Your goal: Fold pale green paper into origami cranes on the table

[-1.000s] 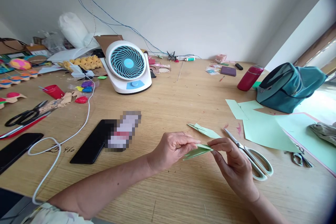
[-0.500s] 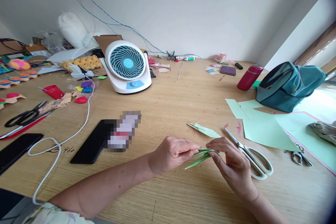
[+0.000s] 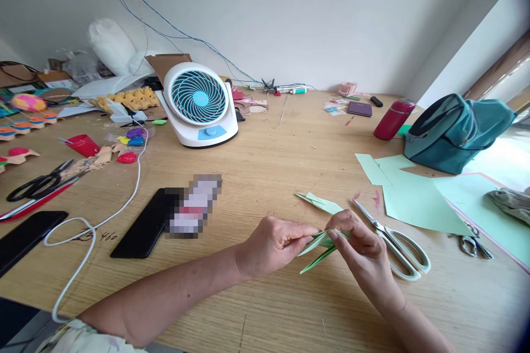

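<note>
Right now the left hand (image 3: 273,245) and the right hand (image 3: 358,251) meet near the front of the wooden surface (image 3: 265,160), fingers of both pinching a folded green paper (image 3: 319,247) just above it. Scissors (image 3: 393,245) lie just right.

Handwritten digits (image 3: 100,235) stand in dark ink directly on the wooden surface (image 3: 273,165), just left of the black phone (image 3: 146,223) and inside the curve of the white cable (image 3: 83,231). The last three read "460"; the marks before them are partly covered by the cable and cannot be made out. The patch on the phone is blurred, and no other writing is legible.
</note>
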`<state>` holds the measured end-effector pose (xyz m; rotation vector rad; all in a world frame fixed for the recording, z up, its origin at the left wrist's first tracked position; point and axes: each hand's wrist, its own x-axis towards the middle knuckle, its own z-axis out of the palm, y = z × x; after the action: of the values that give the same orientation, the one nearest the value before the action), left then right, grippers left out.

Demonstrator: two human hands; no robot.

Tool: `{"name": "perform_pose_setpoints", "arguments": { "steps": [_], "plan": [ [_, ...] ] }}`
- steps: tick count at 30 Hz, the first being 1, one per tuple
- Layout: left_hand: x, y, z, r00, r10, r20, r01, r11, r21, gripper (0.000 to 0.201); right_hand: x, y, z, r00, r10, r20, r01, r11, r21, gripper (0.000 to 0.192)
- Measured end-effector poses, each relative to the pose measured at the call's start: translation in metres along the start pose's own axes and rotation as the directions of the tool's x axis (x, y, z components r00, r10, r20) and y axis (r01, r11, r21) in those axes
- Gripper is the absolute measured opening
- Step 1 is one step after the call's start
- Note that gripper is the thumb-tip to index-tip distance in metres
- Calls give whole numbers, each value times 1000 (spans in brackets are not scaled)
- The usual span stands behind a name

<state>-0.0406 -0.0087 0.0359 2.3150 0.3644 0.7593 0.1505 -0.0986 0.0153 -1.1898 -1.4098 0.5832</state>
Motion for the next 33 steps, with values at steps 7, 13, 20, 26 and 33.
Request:
{"name": "perform_pose_setpoints", "arguments": {
  "steps": [7,13,20,26,33],
  "plan": [
    [-2,4,1,999,34,2,-34,998,56,36,0,-1,0,996,21,-83,-24,999,-42,15],
    [-5,-5,6,998,44,-47,-34,980,198,30,0,-2,2,997,32,-71,-36,998,-48,16],
    [-3,-8,4,999,13,-36,-7,989,151,27,1,4,0,997,76,-26,-77,997,-27,12],
    [-1,-10,3,1000,21,-4,-20,988,152,25,2,7,-1,1000,-5,26,7,997,-74,6],
    [-1,-11,4,999,45,-3,-44,985,167,23,1,2,0,997,-45,68,53,993,-110,8]
  ]
}}
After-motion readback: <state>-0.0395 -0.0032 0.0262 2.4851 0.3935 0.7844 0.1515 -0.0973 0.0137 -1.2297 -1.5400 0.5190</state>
